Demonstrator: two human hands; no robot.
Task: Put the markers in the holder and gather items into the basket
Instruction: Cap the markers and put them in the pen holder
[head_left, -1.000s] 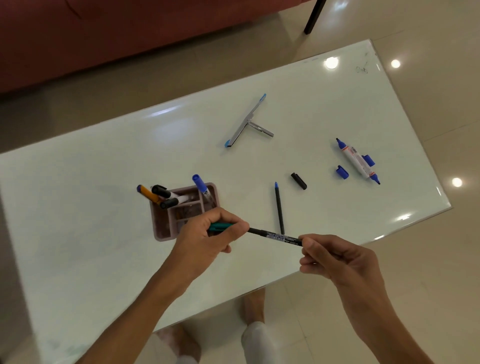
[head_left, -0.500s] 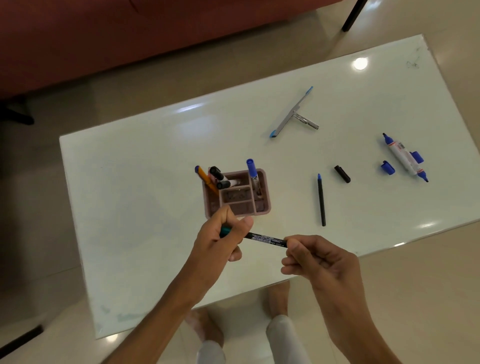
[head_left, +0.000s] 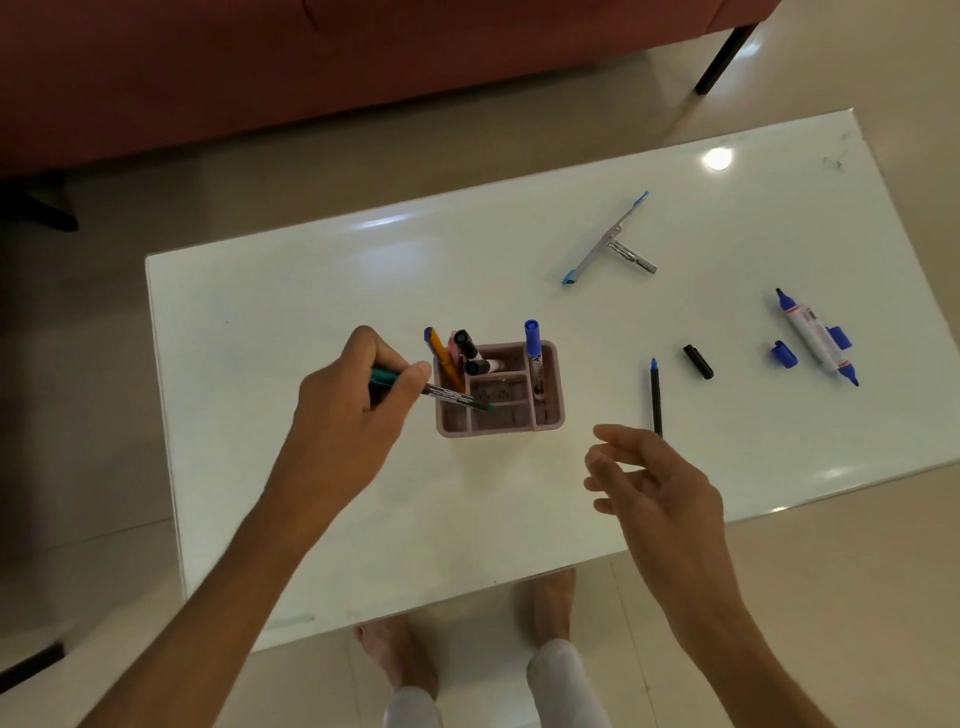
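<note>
My left hand (head_left: 358, 400) grips a thin green-capped pen (head_left: 457, 398), whose tip points over the front left compartment of the pink holder (head_left: 551, 415). Several markers stand in the holder: an orange one (head_left: 442, 353), black-capped ones (head_left: 470, 353) and a blue one (head_left: 533, 353). My right hand (head_left: 654, 478) hovers open to the right of the holder, holding nothing. Just beyond its fingers lies a black pen with a blue tip (head_left: 655, 395). Farther right lie a black cap (head_left: 697, 361), a loose blue cap (head_left: 783, 354) and a double-ended blue marker (head_left: 815, 338).
A metal clip bar with blue ends (head_left: 608, 244) lies at the back of the white table (head_left: 311, 291). A red sofa (head_left: 260, 62) stands beyond the table, with a dark leg (head_left: 722, 57) at the upper right. My feet (head_left: 550, 603) show below the near edge.
My right hand let go of the green-capped pen and opened. My left hand carried the pen up and left, so that its tip now points over the holder.
</note>
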